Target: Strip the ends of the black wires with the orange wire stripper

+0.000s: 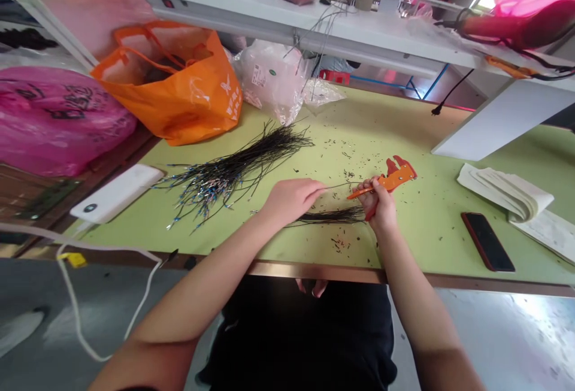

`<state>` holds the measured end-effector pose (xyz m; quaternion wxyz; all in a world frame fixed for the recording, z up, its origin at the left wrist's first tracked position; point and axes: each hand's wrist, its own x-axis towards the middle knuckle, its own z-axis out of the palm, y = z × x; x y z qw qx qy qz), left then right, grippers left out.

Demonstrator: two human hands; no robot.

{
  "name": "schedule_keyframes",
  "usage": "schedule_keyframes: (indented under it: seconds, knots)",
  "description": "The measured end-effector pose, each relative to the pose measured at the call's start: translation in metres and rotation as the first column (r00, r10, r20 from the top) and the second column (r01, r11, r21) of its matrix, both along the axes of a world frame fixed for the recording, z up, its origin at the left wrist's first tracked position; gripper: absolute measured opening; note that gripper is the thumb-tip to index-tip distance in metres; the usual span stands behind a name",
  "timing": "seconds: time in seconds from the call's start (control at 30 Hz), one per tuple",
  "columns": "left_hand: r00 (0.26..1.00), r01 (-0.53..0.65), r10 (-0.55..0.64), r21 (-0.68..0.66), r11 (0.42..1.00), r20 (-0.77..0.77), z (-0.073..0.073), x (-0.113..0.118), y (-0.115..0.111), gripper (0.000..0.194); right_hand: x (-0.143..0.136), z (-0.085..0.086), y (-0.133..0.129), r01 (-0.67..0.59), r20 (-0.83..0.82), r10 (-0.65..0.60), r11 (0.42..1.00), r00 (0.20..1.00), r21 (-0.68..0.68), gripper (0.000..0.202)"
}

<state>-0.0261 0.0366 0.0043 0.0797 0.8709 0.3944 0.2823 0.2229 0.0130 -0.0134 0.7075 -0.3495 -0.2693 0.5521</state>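
Observation:
My left hand (294,199) is closed, its fingertips pinching a thin black wire (336,186) that runs right toward my other hand. In my right hand (380,202) lies an orange and red wire stripper (395,176), jaws pointing away to the upper right and handles in the palm. The wire's far end meets the right fingers; whether they pinch it too I cannot tell. Beneath both hands a small bundle of black wires (335,217) rests on the green tabletop. A larger pile of black wires (251,160) with blue and bare ends lies to the left.
Short black scraps (348,174) litter the tabletop (422,223). At right are a phone (487,241) and folded white paper (507,190). On the left stand an orange bag (193,97), a pink bag (58,115) and a white power bank (117,193). A shelf (251,17) spans the back.

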Motion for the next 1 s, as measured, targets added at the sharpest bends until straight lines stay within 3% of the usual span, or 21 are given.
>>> schedule_keyframes:
  seconds: [0.13,0.27,0.33,0.5,0.63,0.7,0.77,0.87,1.0]
  knots:
    - [0.943,-0.319,0.316,-0.011,0.948,-0.110,0.010,-0.039,0.028,0.036,0.000,-0.003,0.001,-0.028,-0.014,0.027,0.999,1.000,-0.020,0.032]
    - [0.817,-0.545,0.523,-0.025,0.838,-0.243,-0.001,-0.071,0.062,0.040,0.000,-0.005,0.002,-0.041,-0.013,0.041,0.999,0.999,-0.020,0.034]
    - [0.766,-0.595,0.559,-0.021,0.804,-0.319,-0.010,-0.080,0.074,0.042,0.000,-0.006,0.002,-0.046,-0.012,0.045,0.999,0.999,-0.026,0.033]
    - [0.763,-0.578,0.548,0.018,0.816,-0.343,-0.028,-0.084,0.083,0.042,0.001,-0.008,0.002,-0.044,-0.011,0.044,0.998,0.999,-0.033,0.030]
    - [0.841,-0.489,0.473,0.006,0.872,-0.263,-0.038,-0.062,0.070,0.039,0.000,-0.009,0.002,-0.045,-0.018,0.045,0.998,0.999,-0.035,0.029]
    - [0.916,-0.358,0.337,-0.062,0.932,-0.217,-0.044,-0.041,0.053,0.032,0.000,-0.007,0.002,-0.045,-0.016,0.044,0.998,0.999,-0.039,0.027]
    - [0.983,-0.131,0.116,-0.105,0.986,-0.141,-0.050,-0.015,0.030,0.026,-0.001,-0.006,0.000,-0.045,-0.011,0.044,0.998,0.999,-0.037,0.026]
    - [0.979,0.127,-0.131,-0.037,0.991,-0.155,-0.060,0.016,-0.005,0.020,-0.001,-0.005,-0.001,-0.043,-0.002,0.043,0.999,0.999,-0.033,0.026]
    - [0.958,0.173,-0.153,0.062,0.983,-0.242,-0.069,0.031,-0.027,0.017,0.000,-0.007,-0.001,-0.041,0.023,0.042,0.999,0.999,-0.032,0.029]
